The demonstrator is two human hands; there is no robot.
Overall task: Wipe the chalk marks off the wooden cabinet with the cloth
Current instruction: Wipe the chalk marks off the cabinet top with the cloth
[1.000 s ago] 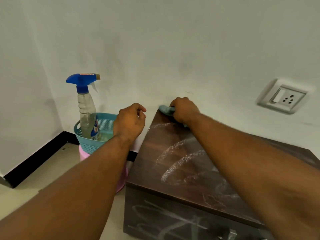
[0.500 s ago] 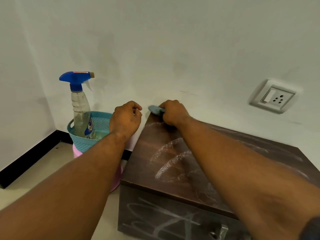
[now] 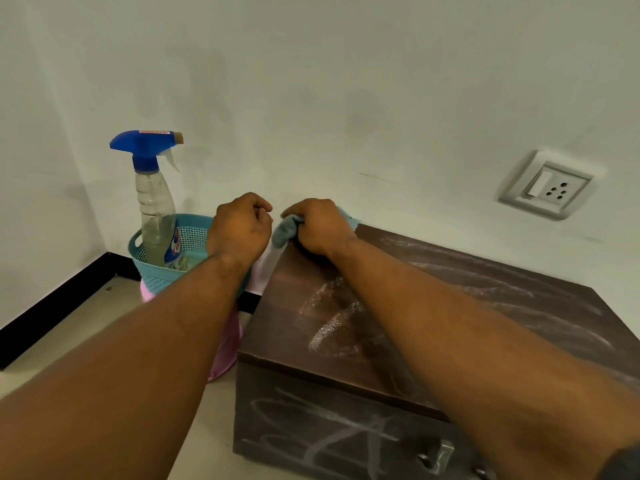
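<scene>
Scrubs far-left corner of cabinet [image 3: 287,327], right grip [image 3: 320,225] clenched round cloth [image 3: 285,230], left grip [image 3: 240,226] curled, empty. Next probably calls for sweeping nearer over chalk marks [image 3: 329,323].

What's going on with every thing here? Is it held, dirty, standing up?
cloth: bunched up, gripped by the right hand at the cabinet's back corner.
left hand: curled in a fist, holding nothing.
cabinet top: smeared with chalk.
cabinet front: chalk scribbles, unwiped.
spray bottle: upright in the blue basket.
blue basket: sitting on the pink tub.
</scene>
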